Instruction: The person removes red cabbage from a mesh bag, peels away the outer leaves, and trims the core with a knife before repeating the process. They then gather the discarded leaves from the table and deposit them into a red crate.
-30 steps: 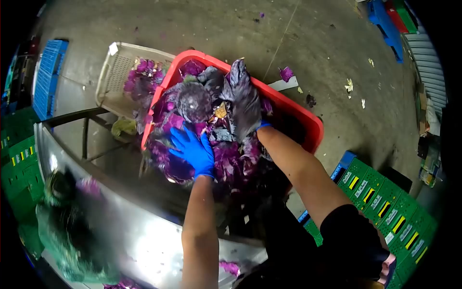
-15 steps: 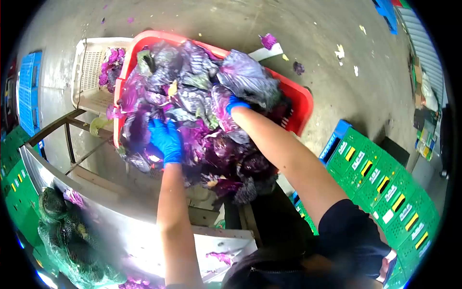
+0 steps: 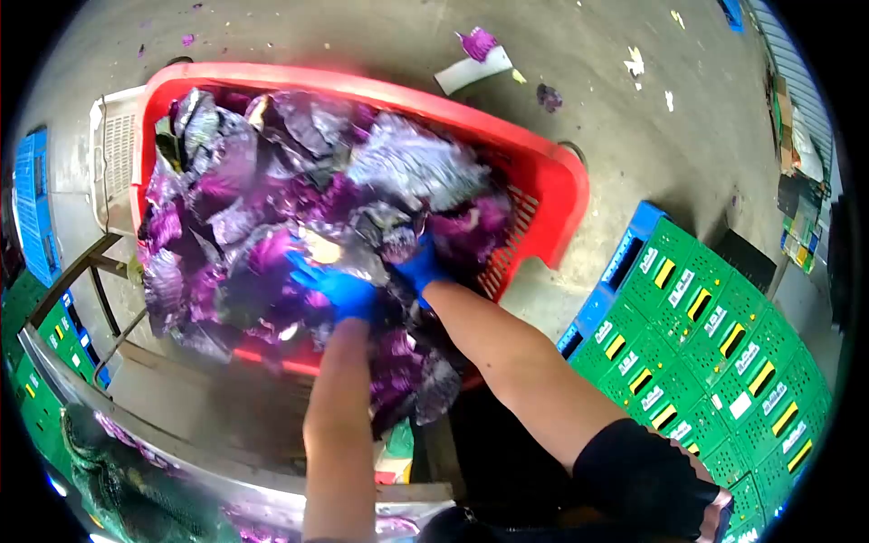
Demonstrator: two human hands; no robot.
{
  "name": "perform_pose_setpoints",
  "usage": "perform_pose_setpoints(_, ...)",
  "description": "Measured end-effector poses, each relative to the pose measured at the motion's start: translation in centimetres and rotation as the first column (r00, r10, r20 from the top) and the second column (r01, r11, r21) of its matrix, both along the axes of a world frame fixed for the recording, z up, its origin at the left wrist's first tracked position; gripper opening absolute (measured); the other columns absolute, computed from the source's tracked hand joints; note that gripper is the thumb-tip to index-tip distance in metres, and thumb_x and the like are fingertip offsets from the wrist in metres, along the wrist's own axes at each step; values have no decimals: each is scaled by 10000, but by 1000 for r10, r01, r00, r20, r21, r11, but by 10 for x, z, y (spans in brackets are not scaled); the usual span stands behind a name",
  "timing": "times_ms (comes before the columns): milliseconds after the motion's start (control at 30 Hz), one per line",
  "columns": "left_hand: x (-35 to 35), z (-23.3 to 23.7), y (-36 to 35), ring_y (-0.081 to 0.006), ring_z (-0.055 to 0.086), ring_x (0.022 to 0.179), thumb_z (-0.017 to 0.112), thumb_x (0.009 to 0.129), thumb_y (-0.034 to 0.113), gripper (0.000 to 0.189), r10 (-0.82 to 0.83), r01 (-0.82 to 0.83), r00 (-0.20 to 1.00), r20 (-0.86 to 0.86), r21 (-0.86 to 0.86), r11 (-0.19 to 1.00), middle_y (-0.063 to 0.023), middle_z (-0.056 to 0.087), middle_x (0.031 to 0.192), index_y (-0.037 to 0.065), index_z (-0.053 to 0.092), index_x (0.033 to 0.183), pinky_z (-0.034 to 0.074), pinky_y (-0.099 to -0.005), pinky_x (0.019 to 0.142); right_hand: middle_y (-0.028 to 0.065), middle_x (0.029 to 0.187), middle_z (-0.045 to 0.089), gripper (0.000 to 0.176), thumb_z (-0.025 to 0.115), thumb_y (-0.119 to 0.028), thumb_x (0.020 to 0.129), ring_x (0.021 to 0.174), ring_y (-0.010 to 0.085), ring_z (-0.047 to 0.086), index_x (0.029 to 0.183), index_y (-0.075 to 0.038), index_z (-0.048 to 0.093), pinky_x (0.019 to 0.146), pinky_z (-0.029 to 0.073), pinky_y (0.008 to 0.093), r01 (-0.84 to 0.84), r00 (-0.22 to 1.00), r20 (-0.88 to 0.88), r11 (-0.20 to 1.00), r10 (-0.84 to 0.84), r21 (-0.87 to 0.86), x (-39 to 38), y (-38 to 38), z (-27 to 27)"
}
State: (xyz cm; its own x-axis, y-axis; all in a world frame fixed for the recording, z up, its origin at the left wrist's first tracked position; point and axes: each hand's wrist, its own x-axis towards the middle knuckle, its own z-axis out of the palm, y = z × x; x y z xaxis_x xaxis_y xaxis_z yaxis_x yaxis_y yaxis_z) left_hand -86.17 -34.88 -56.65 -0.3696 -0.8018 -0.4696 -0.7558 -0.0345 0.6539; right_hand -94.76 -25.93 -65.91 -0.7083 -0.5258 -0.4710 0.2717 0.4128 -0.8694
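Note:
A long red basket [image 3: 552,185] is heaped with purple cabbage leaves [image 3: 226,190], some hanging over its near edge. Both my hands wear blue gloves and are in among the leaves. My left hand [image 3: 335,288] lies on the pile with its fingers spread, beside a pale yellowish piece [image 3: 321,247]. To its right, my right hand [image 3: 419,264] is at a dark cabbage leaf [image 3: 389,226]; its fingertips are hidden in the leaves. A large greyish leaf [image 3: 416,163] rests on top behind it.
Stacked green crates [image 3: 697,317] stand on a blue pallet at the right. A pale crate [image 3: 118,154] is behind the basket's left end. A metal table edge [image 3: 181,452] and green netting [image 3: 118,480] are at the lower left. Scraps and a white strip [image 3: 472,71] lie on the floor.
The leaves have shifted and spread toward the basket's left, baring more of its right end. My left hand has moved right, closer to my right hand, which is slightly lower. The view has shifted.

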Motion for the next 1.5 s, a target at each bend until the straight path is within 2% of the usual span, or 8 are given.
perform_pose_setpoints(167, -11, 75, -18, -452, 82, 1416, 730, 751, 413, 1060, -170, 243, 965, 200, -435, 867, -308, 62, 1525, -130, 124, 1431, 62, -527, 1165, 193, 849, 671, 343, 628, -406, 809, 778, 389, 651, 892, -75, 666, 671, 502, 477, -434, 801, -269, 828, 535, 356, -49, -20, 98)
perform_pose_setpoints(433, 38, 167, -132, -196, 592, 917, 670, 877, 160, 386, 105, -125, 990, -98, -230, 965, -136, 632, 1028, -44, 543, 1179, 505, -330, 832, 45, 641, 616, 215, 641, -245, 839, 591, 153, 578, 806, -33, 658, 554, 454, 336, -394, 522, 846, 911, 112, 122, 0, 43, 290)
perform_pose_setpoints(567, -3, 212, -169, -364, 414, 1259, 669, 859, 290, 516, -79, 12, 995, -63, -703, 711, -194, 426, 1374, 81, 516, 1306, 352, -458, 1039, 188, 870, 682, 378, 637, -331, 813, 810, 300, 662, 1039, -29, 657, 710, 509, 410, -570, 816, 92, 821, 570, -35, 45, 30, 183)
perform_pose_setpoints(967, -11, 75, -182, -411, 50, 1444, 558, 850, 538, 715, -57, 463, 693, 719, -383, 800, -84, 79, 1589, 138, 387, 1419, 113, -694, 1065, 140, 1219, 620, 440, 414, -380, 967, 1111, 306, 593, 1238, -78, 581, 966, 435, 408, -855, 484, 374, 518, 791, 11, 17, 6, 153)
perform_pose_setpoints(1033, -6, 89, -182, -412, 46, 1444, 570, 856, 513, 734, -100, 467, 775, 624, -458, 757, -85, 90, 1588, 160, 337, 1455, 111, -697, 1063, 154, 1111, 655, 397, 493, -366, 917, 968, 322, 631, 1174, -94, 626, 856, 480, 420, -633, 608, 583, 772, 539, -54, 16, 14, 174)
perform_pose_setpoints(1167, 27, 105, -203, -337, 290, 1372, 581, 889, 252, 570, -113, 18, 980, -166, -488, 873, -153, 343, 1482, 78, 406, 1403, 220, -509, 1123, 206, 860, 664, 250, 707, -288, 753, 787, 340, 671, 929, -112, 687, 669, 533, 423, -888, 298, 231, 180, 926, 423, -53, 6, 265)
perform_pose_setpoints(1300, -68, 200, -199, -360, 318, 1350, 593, 882, 301, 466, -106, -61, 978, -182, -728, 683, -169, 373, 1442, 96, 547, 1298, 253, -488, 1101, 216, 790, 636, 235, 660, -300, 799, 716, 373, 644, 786, -66, 645, 625, 504, 446, -502, 813, -138, 802, 565, 324, -124, -33, 286)
perform_pose_setpoints(1500, -95, 90, -190, -454, 53, 1432, 389, 887, 583, 655, -172, 386, 912, 373, -636, 668, -124, 133, 1585, 330, 303, 1485, 5, -704, 1052, 217, 857, 643, 248, 632, -289, 819, 762, 340, 642, 924, -66, 655, 683, 508, 418, -503, 799, -98, 748, 594, 433, -152, -109, 150)
